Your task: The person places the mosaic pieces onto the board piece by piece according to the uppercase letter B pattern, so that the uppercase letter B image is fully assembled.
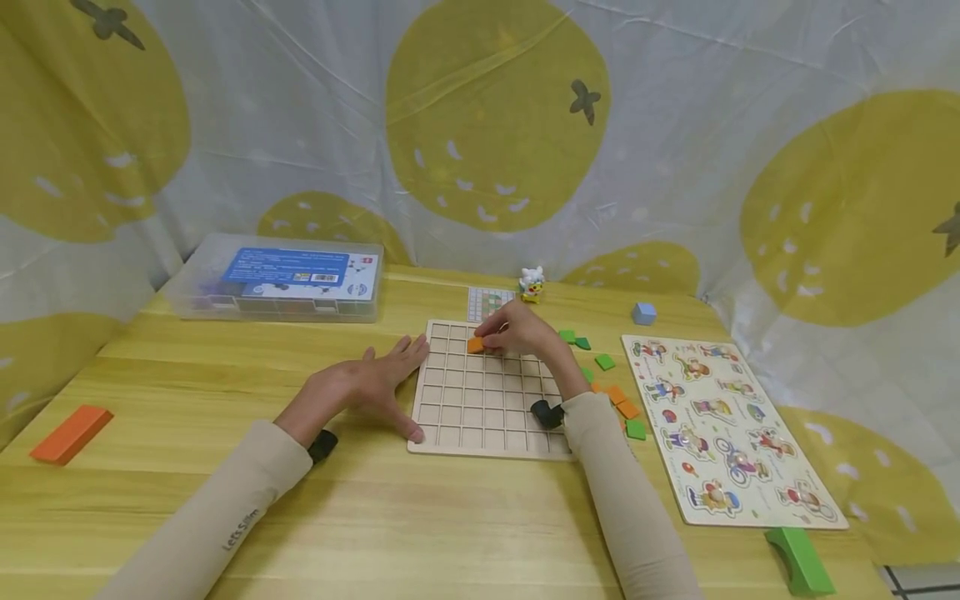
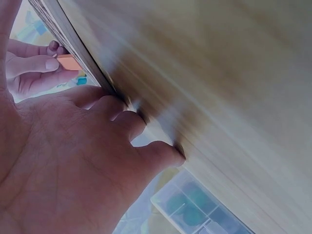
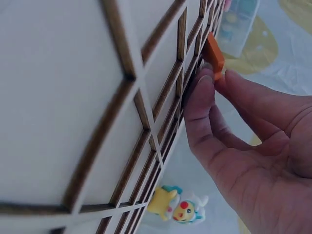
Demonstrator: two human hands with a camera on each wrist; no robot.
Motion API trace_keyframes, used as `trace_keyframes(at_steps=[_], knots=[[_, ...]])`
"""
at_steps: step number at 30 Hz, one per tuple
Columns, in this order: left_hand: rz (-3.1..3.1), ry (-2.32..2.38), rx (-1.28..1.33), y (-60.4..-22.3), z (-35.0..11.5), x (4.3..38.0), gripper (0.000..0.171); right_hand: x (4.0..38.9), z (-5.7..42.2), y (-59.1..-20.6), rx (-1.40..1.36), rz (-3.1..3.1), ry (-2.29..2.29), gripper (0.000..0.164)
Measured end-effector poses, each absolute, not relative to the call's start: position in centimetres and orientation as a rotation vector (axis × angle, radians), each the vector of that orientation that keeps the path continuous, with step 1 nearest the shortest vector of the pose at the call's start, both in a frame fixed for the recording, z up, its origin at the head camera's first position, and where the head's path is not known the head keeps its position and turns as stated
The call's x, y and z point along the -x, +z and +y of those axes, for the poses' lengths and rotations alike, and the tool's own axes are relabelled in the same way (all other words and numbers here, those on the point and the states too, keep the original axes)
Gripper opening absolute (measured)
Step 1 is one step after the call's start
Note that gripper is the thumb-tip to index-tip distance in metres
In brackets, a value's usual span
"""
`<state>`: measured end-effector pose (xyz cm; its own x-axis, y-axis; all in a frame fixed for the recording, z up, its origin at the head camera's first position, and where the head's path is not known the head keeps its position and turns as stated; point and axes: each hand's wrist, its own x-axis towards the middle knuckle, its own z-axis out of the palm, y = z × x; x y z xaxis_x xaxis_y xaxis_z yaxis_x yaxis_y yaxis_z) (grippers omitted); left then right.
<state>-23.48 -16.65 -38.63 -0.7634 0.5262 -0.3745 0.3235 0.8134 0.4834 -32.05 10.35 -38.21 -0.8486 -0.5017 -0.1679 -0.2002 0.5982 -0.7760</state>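
Observation:
A wooden grid board (image 1: 450, 417) with square cells lies on the table, its cells bare where they show. Over its far part, my right hand (image 1: 517, 329) pinches an orange square tile (image 1: 476, 345) between thumb and fingers. The right wrist view shows that tile (image 3: 213, 57) tilted against the board's surface. My left hand (image 1: 378, 387) rests at the board's left edge, fingers spread, the thumb at the near left corner. In the left wrist view its fingers (image 2: 129, 124) reach the table beside the board's edge.
Right of the board lie loose green tiles (image 1: 605, 362) and orange tiles (image 1: 627, 408). Behind it are a pattern card (image 1: 480, 305) and a small figurine (image 1: 532, 284). A plastic case (image 1: 277, 279), orange block (image 1: 72, 434), blue cube (image 1: 643, 313), picture puzzle (image 1: 697, 467) and green block (image 1: 799, 562) surround it.

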Motion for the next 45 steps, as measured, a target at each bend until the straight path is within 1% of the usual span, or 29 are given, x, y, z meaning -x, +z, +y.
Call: trace_keyframes(at_steps=[10, 15, 19, 22, 25, 28, 31, 35, 45], knots=[[2.489, 0.555, -0.625, -38.6, -16.5, 23.3, 0.141, 31.9, 10.4, -38.1, 0.521, 2.461, -1.028, 0.026], [2.493, 0.557, -0.631, -38.5, -16.6, 23.3, 0.141, 31.8, 11.6, -37.6, 0.625, 2.449, -1.013, 0.031], [2.491, 0.561, -0.631, -38.4, -16.6, 23.2, 0.141, 32.0, 14.8, -36.6, 0.750, 2.439, -1.019, 0.036], [2.488, 0.568, -0.627, -38.4, -16.6, 23.2, 0.141, 32.3, 18.2, -36.2, 0.820, 2.490, -1.050, 0.035], [2.485, 0.571, -0.632, -38.3, -16.5, 23.2, 0.141, 32.7, 21.3, -36.5, 0.823, 2.606, -1.051, 0.032], [2.479, 0.579, -0.637, -38.2, -16.4, 23.2, 0.141, 33.0, 23.5, -37.3, 0.727, 2.687, -1.035, 0.032], [2.475, 0.593, -0.635, -38.1, -16.5, 23.1, 0.141, 33.5, 24.3, -38.1, 0.600, 2.718, -1.007, 0.034], [2.474, 0.600, -0.641, -38.2, -16.6, 23.0, 0.141, 34.1, 24.4, -38.9, 0.475, 2.738, -0.950, 0.031], [2.472, 0.600, -0.641, -38.2, -16.5, 23.1, 0.141, 34.1, 24.2, -39.2, 0.337, 2.696, -0.935, 0.025]])
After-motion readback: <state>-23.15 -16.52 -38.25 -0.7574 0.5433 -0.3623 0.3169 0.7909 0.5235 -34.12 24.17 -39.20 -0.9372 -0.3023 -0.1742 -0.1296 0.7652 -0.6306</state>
